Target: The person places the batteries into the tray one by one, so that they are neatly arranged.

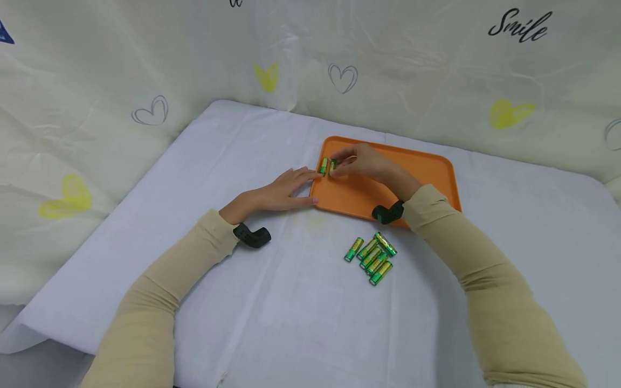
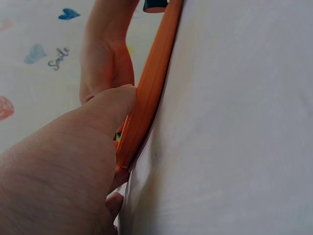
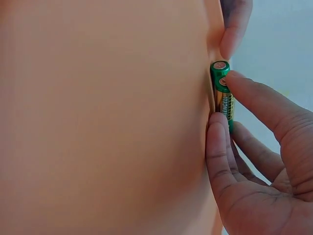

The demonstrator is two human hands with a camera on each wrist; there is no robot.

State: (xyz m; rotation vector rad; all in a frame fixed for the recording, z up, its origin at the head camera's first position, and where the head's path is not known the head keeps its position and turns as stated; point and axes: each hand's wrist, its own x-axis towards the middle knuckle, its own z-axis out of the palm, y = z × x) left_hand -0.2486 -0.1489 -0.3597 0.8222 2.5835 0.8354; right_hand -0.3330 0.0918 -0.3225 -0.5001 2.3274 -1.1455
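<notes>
At the left end of an orange tray (image 1: pixel 427 167), my right hand (image 1: pixel 366 161) pinches a green and gold battery (image 1: pixel 333 167) between thumb and fingers. Close beside it on the tray lies another battery (image 1: pixel 323 164); in the right wrist view the held battery (image 3: pixel 226 100) partly covers this second battery (image 3: pixel 219 65). My left hand (image 1: pixel 283 189) is spread at the tray's left edge, its fingers fairly straight. One of its fingertips reaches the rim near the second battery, and in the left wrist view its thumb (image 2: pixel 120 105) rests against the tray's outer side (image 2: pixel 155 73).
On the white-covered table (image 1: pixel 291 302), in front of the tray, several more green and gold batteries (image 1: pixel 372 260) lie in a loose cluster. A pale sheet (image 1: pixel 417 70) printed with hearts and lettering hangs behind the table. Each wrist wears a black device (image 1: pixel 252 236).
</notes>
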